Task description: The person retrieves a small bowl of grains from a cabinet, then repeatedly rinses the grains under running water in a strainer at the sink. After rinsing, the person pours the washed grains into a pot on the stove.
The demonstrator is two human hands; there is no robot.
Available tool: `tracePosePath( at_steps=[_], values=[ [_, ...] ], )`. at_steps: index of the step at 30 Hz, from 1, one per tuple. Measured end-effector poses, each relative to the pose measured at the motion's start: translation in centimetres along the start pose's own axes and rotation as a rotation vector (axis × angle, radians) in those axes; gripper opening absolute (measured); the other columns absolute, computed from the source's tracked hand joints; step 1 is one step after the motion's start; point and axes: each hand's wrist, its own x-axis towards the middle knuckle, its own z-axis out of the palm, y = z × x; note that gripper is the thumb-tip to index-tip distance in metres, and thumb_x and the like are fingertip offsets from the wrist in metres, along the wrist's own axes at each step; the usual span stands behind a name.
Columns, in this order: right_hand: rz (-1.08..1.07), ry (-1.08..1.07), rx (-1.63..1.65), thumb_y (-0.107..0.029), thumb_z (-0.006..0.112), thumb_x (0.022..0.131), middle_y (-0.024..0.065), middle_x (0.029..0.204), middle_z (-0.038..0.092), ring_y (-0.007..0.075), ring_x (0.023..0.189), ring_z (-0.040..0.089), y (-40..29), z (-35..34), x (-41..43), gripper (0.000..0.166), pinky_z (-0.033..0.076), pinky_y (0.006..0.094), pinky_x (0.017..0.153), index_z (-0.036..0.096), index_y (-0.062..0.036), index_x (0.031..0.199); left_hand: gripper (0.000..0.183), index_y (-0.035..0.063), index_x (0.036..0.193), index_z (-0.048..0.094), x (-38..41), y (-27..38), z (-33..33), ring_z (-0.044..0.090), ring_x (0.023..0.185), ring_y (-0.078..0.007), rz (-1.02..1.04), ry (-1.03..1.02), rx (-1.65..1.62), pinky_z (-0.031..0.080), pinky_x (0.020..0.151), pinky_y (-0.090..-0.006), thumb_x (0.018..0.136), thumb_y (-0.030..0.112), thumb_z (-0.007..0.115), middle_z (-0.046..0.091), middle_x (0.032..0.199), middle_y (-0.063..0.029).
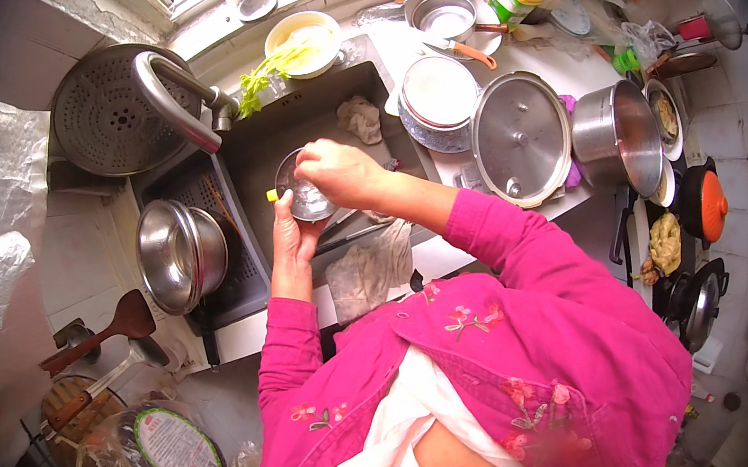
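Over the sink (254,143), my left hand (295,234) grips a small metal bowl (307,203) from below and the left side. A short yellow piece (272,195) sticks out by the left thumb; whether it belongs to the bowl is unclear. My right hand (344,173) reaches over the bowl's right rim with its fingers curled. Its fingertips are hidden, so I cannot see whether they hold anything. A crumpled cloth (359,119) lies in the basin, and a stained rag (372,269) drapes over the sink's front edge.
A curved faucet (176,103) arches over the sink's left side. Nested steel bowls (169,256) stand on the left drainer. Behind are celery leaves (266,80) on a white bowl (316,23). Rightward stand stacked plates (441,91), a pressure-cooker lid (521,140) and a steel pot (619,142).
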Motion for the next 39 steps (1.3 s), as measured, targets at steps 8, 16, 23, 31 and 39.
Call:
tracePosePath(
  at_steps=[8,16,23,31,39],
  values=[
    [0.641,-0.05,0.511,-0.041,0.073,0.089,0.016,0.117,0.065,0.0239,0.096,0.064,1.5,-6.8,-5.9,0.067,0.054,0.0378,0.085,0.052,-0.0025,0.139,0.061,0.0139,0.141,0.052,-3.9,1.6,6.6,0.057,0.127,-0.0267,-0.128,-0.105,0.05,0.046,0.105,-0.051,0.093,0.051,0.059,0.058,0.139,-0.009],
    [0.901,-0.132,1.205,-0.032,0.066,0.092,0.0028,0.098,0.061,0.0092,0.075,0.058,0.1,-14.6,-14.0,0.052,0.046,0.0241,0.054,0.054,-0.0057,0.134,0.079,0.0141,0.147,0.043,-8.0,-1.8,15.9,0.063,0.116,-0.0261,-0.262,-0.277,0.229,0.06,0.079,-0.0421,0.094,0.072,0.046,0.055,0.14,-0.0086],
    [0.781,0.716,0.948,-0.037,0.073,0.09,0.0166,0.136,0.054,0.0219,0.122,0.056,-0.4,-31.1,-24.3,0.085,0.045,0.0338,0.105,0.033,0.0075,0.15,0.08,0.0139,0.15,0.039,-7.4,-5.4,17.5,0.053,0.128,-0.0243,-0.314,-0.349,0.421,0.053,0.098,-0.0495,0.095,0.07,0.046,0.049,0.144,-0.0117],
    [0.884,0.803,-0.438,-0.05,0.078,0.08,0.0212,0.12,0.06,0.0306,0.11,0.062,5.3,-43.0,-39.6,0.078,0.05,0.0372,0.096,0.053,-0.0087,0.141,0.072,0.0137,0.147,0.044,-7.4,-8.0,17.9,0.056,0.127,-0.0237,-0.367,-0.31,0.433,0.051,0.101,-0.05,0.098,0.066,0.044,0.057,0.138,-0.0103],
    [0.874,0.457,-0.846,-0.037,0.083,0.073,0.0118,0.106,0.05,0.031,0.093,0.064,5.6,-42.1,-41.5,0.08,0.056,0.0434,0.079,0.05,-0.0264,0.145,0.071,0.0139,0.147,0.044,-8.4,-9.5,19.0,0.057,0.125,-0.0225,-0.34,-0.251,0.456,0.051,0.1,-0.0497,0.098,0.065,0.046,0.057,0.137,-0.0087]
  ],
)
